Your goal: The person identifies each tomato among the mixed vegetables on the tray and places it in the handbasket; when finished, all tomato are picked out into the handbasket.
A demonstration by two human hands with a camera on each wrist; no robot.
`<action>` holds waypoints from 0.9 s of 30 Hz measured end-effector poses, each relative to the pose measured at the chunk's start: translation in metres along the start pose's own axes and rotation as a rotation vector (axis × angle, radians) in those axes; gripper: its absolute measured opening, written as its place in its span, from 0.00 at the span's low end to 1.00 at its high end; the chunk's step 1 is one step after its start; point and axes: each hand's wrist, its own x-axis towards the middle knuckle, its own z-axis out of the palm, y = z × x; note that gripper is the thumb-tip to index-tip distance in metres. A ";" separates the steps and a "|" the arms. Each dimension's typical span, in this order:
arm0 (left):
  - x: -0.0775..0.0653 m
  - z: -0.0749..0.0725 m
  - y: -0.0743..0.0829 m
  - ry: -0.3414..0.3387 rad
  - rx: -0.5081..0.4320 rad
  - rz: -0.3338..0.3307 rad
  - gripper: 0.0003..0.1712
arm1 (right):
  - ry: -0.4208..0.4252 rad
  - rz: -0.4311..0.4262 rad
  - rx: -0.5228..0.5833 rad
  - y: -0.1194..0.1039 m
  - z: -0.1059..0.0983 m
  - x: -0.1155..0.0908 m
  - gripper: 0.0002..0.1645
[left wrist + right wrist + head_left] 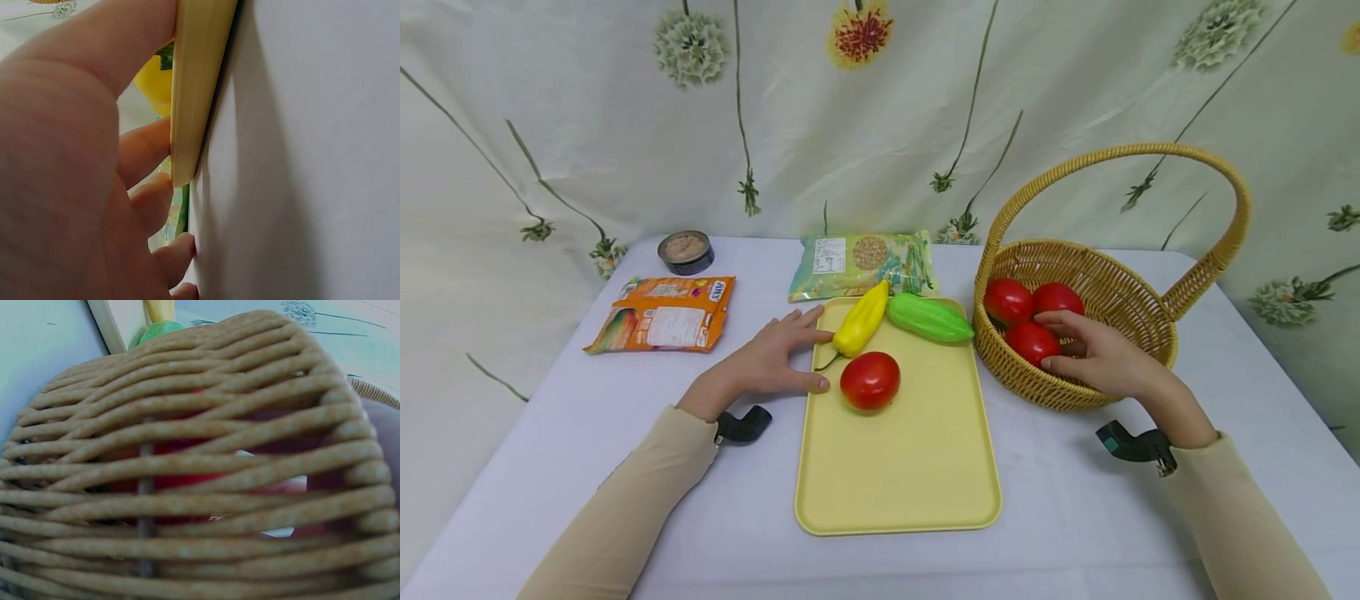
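My left hand (772,354) rests at the left edge of the yellow tray (898,492). Its thumb and fingers are spread and touch the tray's rim, as the left wrist view also shows. On the tray lie a red tomato (870,382), a yellow pepper (862,321) and a green, ridged vegetable (929,318). Inside the wicker basket (1030,385), my right hand (1101,354) has thumb and fingers around the nearest tomato (1032,342). Two more tomatoes, one at left (1008,301) and one behind (1058,297), sit beside it. Basket weave (187,506) mostly hides this hand in the right wrist view.
The basket's tall handle (1120,152) arches over its opening. Behind the tray lies a green and yellow packet (865,262). To the left are an orange packet (662,315) and a round tin (686,252). A floral cloth (865,125) hangs behind the table.
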 end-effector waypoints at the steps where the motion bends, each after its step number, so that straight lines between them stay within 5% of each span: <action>1: 0.000 0.000 0.000 0.000 0.001 -0.001 0.45 | 0.003 0.000 -0.004 0.000 0.000 0.000 0.36; 27: -0.001 0.000 0.001 -0.002 0.003 -0.004 0.44 | 0.078 -0.013 -0.030 -0.001 -0.002 -0.002 0.32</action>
